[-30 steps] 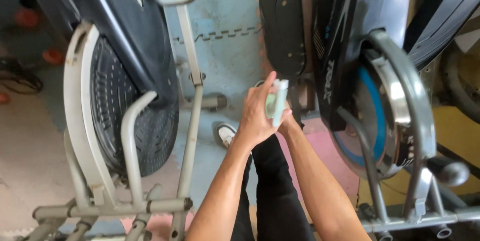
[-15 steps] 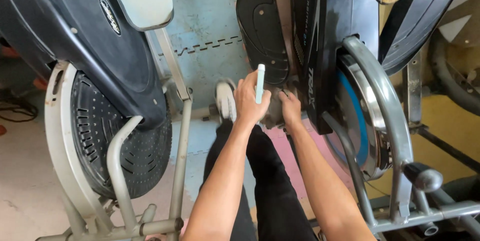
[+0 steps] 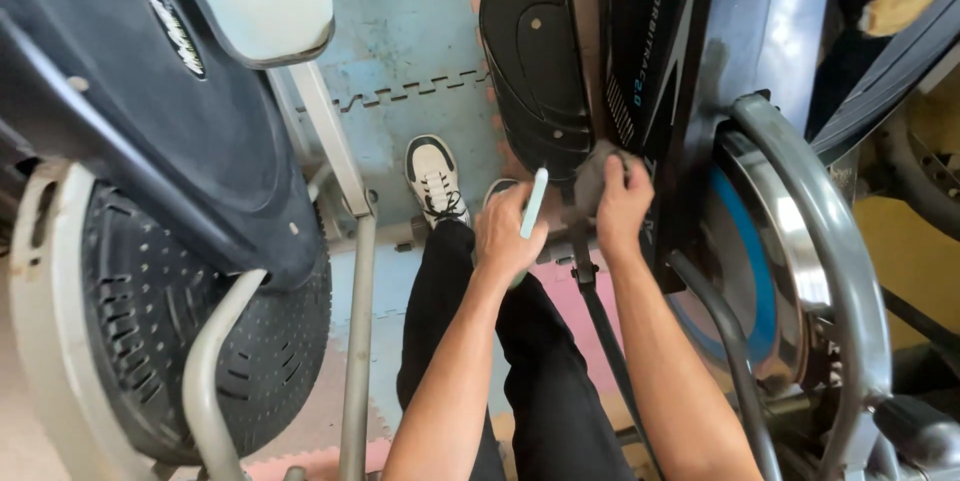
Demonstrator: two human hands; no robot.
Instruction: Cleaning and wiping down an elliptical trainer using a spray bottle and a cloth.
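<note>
Head view looks straight down between two exercise machines, and I see both bare hands low at the black pedal of the machine on the right side. My left hand is clenched around a slim pale bottle, held upright with its top pointing at the rear edge of the pedal. My right hand grips a grey cloth, pressed against the pedal's near end where it meets the dark arm running down toward me. As I read it, the work is wiping that pedal. To do it well, I judge the cloth wants to stay flat under the palm, following the raised ribs rather than skating over them, while the bottle stays tilted clear so nothing drips on the dark trousers below. One white shoe stands on the blue foam mat, just beside the pedal; good footing matters here, since the space is tight. I cannot tell whether the cloth is damp.
</note>
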